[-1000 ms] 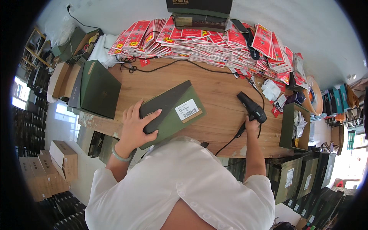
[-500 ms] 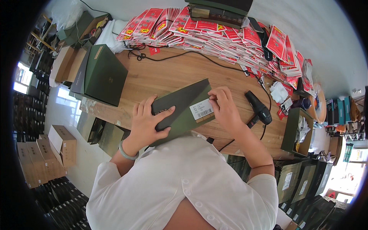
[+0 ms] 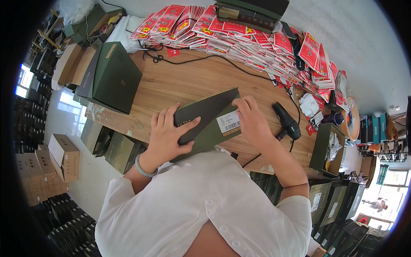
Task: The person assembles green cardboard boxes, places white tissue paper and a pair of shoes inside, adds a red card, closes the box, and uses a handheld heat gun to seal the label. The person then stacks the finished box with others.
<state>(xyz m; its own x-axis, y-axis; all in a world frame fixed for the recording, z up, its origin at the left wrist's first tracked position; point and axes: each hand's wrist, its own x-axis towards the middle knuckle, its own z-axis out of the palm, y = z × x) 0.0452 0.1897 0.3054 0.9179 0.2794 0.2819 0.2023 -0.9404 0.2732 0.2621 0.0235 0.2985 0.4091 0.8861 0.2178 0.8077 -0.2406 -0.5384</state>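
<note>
You have a wooden table (image 3: 171,81) in front of you, and the green and dark box (image 3: 209,112) is at its near edge, close against your shirt (image 3: 180,188). The box's long axis slants, from the lower left by your body up to the right, away from you.

Your left hand (image 3: 170,133) is at the left end of the box. Its fingers are spread, some around that end and some across the dark face; you could be gripping or only steadying it, and I cannot tell which. Your right hand (image 3: 253,120) is at the opposite end, coming in from the right, with the fingers curled and the tips bunched near the box's right edge.

The hair dryer (image 3: 286,121) lies on the table to the right of your right hand, its handle partly hidden behind your wrist.

The relation that counts is the smallest one: the white label (image 3: 228,123) sits on the green part, just left of your right fingertips, at its upper right corner. Your right hand is far nearer to it than your left. Whether those tips pinch the label, or only the box's edge, cannot be told.
</note>
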